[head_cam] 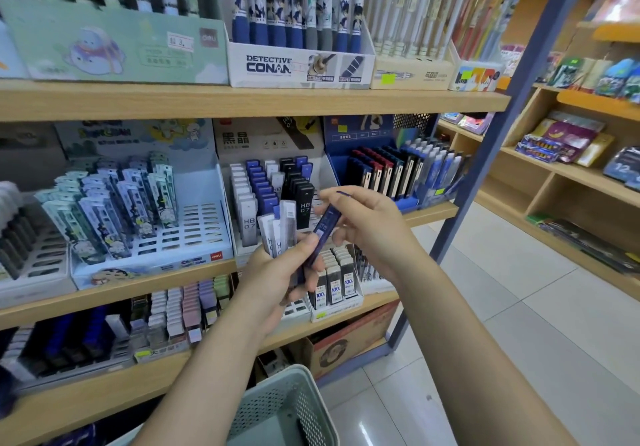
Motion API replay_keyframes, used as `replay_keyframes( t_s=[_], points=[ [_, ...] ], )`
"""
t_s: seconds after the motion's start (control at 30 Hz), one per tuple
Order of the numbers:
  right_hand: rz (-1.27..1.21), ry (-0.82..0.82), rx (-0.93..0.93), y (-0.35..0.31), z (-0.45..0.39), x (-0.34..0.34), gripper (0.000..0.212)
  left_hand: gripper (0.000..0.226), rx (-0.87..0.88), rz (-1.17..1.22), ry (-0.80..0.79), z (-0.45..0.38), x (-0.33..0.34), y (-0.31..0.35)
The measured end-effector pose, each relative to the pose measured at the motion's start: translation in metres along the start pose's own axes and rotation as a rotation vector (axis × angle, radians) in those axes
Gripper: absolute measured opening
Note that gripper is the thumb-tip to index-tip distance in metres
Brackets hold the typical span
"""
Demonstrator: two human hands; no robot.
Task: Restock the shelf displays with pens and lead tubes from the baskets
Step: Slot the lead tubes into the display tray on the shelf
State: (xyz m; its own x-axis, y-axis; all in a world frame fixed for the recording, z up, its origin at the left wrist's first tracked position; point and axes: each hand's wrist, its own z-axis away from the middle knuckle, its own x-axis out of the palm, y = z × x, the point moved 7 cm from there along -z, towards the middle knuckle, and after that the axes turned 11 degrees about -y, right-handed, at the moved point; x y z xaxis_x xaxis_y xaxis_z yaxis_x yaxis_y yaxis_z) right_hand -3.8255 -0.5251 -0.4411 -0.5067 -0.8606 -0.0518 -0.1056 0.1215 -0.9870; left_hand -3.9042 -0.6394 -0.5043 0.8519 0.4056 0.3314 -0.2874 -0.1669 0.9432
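Head view, stationery aisle: left hand [277, 272] raised before the middle shelf [138, 283], fingers curled round a fan of clear lead tubes [278, 229] marked HB, thumb across a dark blue lead tube [317, 238] that slants up to the right. Right hand [367, 224] just beside it, fingers pinching the upper end of that blue tube; the two hands nearly meet. Behind the hands, on the middle shelf, a white display box [273, 182] with rows of white, blue and black lead tubes standing upright, one black tube marked HB 0.7. To its left, a pale blue display tray [194, 234] with cartoon-printed tubes at the back and left, open slots at the front right. To its right, a dark blue display [391, 172] of red, black and blue cases. Top shelf [277, 101]: a white pen box [301, 68] printed "DETECTIVE CONAN", filled with upright blue and grey pens; a green box [114, 47] to its left. Lower shelf [104, 390]: rows of small boxed refills, and just below the hands a tray of packs [334, 283] marked 100. Bottom centre, a grey-green perforated basket [291, 407], rim near the left forearm; contents cannot be told. Cardboard box [349, 338] on the floor beneath the shelving.
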Motion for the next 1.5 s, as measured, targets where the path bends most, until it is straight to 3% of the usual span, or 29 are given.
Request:
replay_keyframes(
  t_s=[0.13, 0.23, 0.33, 0.43, 0.57, 0.8, 0.93, 1.13, 1.5],
  points=[
    [-0.207, -0.287, 0.021, 0.003, 0.005, 0.011, 0.035, 0.021, -0.014, 0.049, -0.058, -0.002, 0.002, -0.002],
    [-0.296, -0.347, -0.004, 0.004, 0.007, 0.010, 0.038, 0.028, -0.022, 0.055, -0.072, -0.003, 0.000, -0.002],
    [-0.306, -0.250, -0.033, 0.003, 0.001, 0.001, 0.031, 0.021, -0.013, -0.009, -0.003, -0.001, -0.002, -0.002],
    [-0.216, -0.037, -0.058, -0.006, -0.007, -0.021, 0.020, 0.019, -0.026, -0.084, 0.081, -0.002, -0.008, -0.005],
    [-0.086, 0.162, -0.069, -0.017, -0.024, -0.039, 0.028, 0.042, -0.078, -0.213, 0.114, -0.002, -0.014, -0.006],
    [-0.002, 0.119, -0.031, -0.016, -0.062, -0.020, 0.018, 0.036, -0.064, -0.187, 0.091, -0.005, -0.015, -0.004],
    [-0.062, 0.092, -0.010, -0.010, -0.074, -0.010, 0.015, 0.049, -0.063, -0.172, 0.085, -0.007, -0.015, -0.005],
    [-0.050, 0.052, 0.041, 0.007, -0.081, -0.007, 0.025, 0.050, -0.060, -0.178, 0.072, -0.008, -0.018, -0.005],
    [0.068, 0.065, -0.009, -0.005, -0.084, -0.004, 0.011, 0.049, -0.076, -0.175, 0.067, -0.005, -0.018, -0.005]
  ],
)
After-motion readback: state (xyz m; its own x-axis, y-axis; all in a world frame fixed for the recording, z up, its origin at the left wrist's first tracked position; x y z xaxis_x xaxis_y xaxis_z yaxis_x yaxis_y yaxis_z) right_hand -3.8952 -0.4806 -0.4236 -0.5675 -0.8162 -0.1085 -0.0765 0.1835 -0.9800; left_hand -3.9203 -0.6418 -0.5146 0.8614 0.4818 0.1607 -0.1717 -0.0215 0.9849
